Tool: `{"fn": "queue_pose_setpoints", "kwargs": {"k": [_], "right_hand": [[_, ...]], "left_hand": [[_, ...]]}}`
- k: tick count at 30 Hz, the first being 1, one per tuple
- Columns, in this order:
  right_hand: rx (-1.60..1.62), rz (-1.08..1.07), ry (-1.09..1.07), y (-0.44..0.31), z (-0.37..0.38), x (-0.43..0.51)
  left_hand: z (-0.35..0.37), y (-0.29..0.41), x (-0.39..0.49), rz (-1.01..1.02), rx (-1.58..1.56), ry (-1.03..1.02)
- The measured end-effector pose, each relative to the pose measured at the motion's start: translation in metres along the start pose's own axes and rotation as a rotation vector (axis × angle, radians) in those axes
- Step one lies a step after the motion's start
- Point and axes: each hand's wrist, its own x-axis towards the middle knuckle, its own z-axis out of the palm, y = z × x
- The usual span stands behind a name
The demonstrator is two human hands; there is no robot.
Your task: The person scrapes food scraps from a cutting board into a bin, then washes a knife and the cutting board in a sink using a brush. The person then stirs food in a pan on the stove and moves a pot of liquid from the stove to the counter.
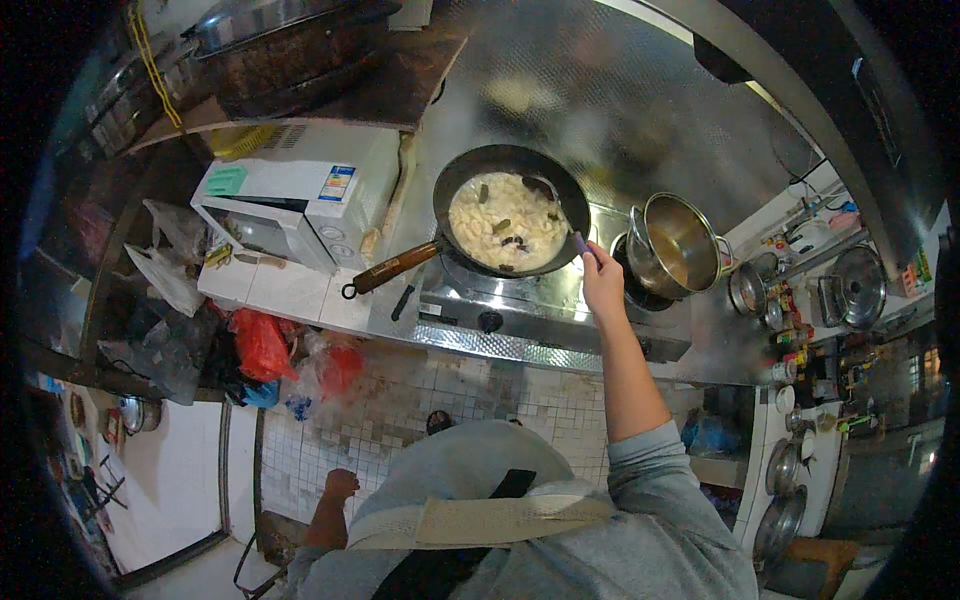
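My right hand (pixel 602 281) grips the purple handle (pixel 581 243) of a cooking utensil over the stove. The utensil's metal shaft (pixel 556 196) reaches into a black wok (pixel 512 157), and its head lies partly in the food. Pale chunks in whitish liquid (pixel 499 221) fill the wok's bottom, with several dark leaf-like pieces among them. The wok sits on the left burner, its wooden handle (pixel 397 268) pointing left over the counter. Low at my side hangs my left hand (pixel 342 484), fingers curled, with nothing visible in it.
A steel pot (pixel 681 244) with some brownish contents stands on the right burner of the gas stove (pixel 517 315). A black-handled knife (pixel 403 303) lies left of the stove. Further left are a white microwave (pixel 300 206) and hanging plastic bags (pixel 262 345). Pot lids (pixel 860 287) line the right side.
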Motion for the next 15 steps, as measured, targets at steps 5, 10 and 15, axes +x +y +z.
{"fn": "queue_pose_setpoints", "kwargs": {"k": [5, 10, 15], "right_hand": [[-0.007, -0.074, 0.031, -0.030, -0.019, -0.022], [0.017, -0.070, -0.007, -0.024, -0.029, -0.038], [0.052, -0.167, 0.022, 0.004, -0.037, -0.061]], "left_hand": [[0.013, -0.009, 0.004, -0.042, -0.092, 0.029], [0.022, -0.012, 0.010, 0.003, -0.102, 0.072], [0.030, -0.020, 0.014, 0.055, -0.063, 0.123]]}}
